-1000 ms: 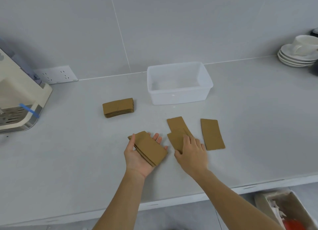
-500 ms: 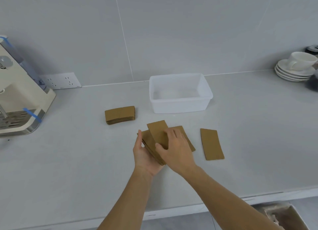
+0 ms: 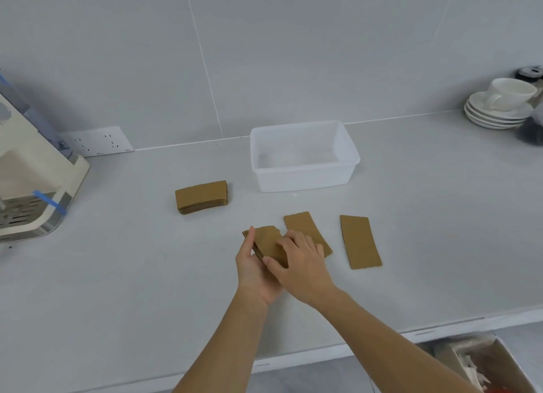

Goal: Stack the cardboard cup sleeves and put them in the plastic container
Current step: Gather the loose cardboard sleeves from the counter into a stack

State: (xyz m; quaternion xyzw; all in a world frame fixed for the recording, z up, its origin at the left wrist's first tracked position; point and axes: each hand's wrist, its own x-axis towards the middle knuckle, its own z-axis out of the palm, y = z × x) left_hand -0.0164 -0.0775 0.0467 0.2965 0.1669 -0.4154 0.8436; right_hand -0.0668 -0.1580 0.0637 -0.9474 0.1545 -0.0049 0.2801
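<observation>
Cardboard sleeves (image 3: 269,244), no legible writing

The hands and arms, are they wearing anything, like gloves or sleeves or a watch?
No. The left hand and the right hand are both bare, with no gloves. I see no rings, watch or bracelet on them. Both arms are bare too, from the wrists down to the bottom of the picture, so no sleeve shows. There are no cables or markings on them.
</observation>
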